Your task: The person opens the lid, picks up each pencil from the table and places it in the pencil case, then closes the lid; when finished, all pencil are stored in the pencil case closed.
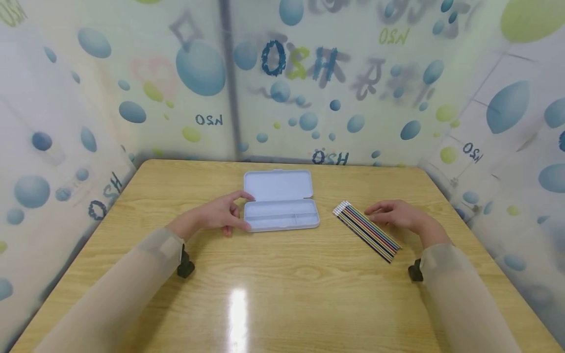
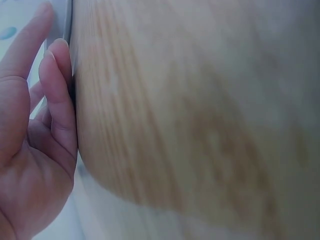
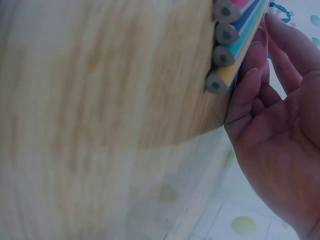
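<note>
An open white pencil case [image 1: 278, 185] lies on the table, lid folded back and its divided tray facing up. At its left end, my left hand [image 1: 217, 214] holds the tray, index finger by the hinge and thumb at the near corner. In the left wrist view the other fingers [image 2: 60, 100] of that hand curl beside the table. To the right, a row of several unsharpened striped pencils [image 1: 366, 230] lies slanted, silver ends away from me. My right hand [image 1: 399, 217] rests beside their right edge, fingertips close to the outermost pencil, the yellow one [image 3: 227, 75] in the right wrist view.
The wood-grain table [image 1: 282, 279] ends at a patterned curtain wall [image 1: 282, 117] behind it, with more curtain at both sides. A dark wrist device [image 1: 185, 264] sits under the left sleeve, another [image 1: 416, 270] under the right.
</note>
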The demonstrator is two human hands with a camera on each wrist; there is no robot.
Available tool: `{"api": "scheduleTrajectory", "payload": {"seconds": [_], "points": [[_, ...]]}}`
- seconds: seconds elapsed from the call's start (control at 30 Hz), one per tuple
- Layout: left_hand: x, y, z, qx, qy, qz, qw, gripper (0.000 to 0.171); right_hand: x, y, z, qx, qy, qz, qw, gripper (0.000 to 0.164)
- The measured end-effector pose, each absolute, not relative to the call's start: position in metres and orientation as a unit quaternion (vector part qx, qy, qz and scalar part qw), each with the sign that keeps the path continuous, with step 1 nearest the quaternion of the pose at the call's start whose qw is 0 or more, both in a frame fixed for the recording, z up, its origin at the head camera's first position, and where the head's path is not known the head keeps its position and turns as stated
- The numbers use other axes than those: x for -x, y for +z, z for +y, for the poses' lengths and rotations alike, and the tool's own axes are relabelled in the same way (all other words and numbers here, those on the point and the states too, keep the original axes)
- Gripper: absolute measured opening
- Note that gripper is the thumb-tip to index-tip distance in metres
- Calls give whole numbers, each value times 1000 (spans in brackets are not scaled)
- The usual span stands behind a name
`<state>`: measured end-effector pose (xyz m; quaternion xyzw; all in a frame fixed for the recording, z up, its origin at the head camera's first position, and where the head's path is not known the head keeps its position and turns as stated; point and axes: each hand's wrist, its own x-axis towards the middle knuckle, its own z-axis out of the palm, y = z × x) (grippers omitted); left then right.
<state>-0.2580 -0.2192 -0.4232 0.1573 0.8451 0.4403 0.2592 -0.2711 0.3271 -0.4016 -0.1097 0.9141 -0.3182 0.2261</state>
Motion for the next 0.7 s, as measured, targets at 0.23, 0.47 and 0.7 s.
{"api": "scheduleTrajectory", "payload": {"seconds": [0.23,0.47,0.7], "points": [[259,-425,-219,-158,432,849,258,92,272,-403,327,114,-318,915,222,43],[258,-422,-219,-156,435,848,259,92,272,-400,323,117,-309,917,225,43],[258,-421,-218,-160,431,849,259,92,271,-397,323,120,-304,917,229,43]]}}
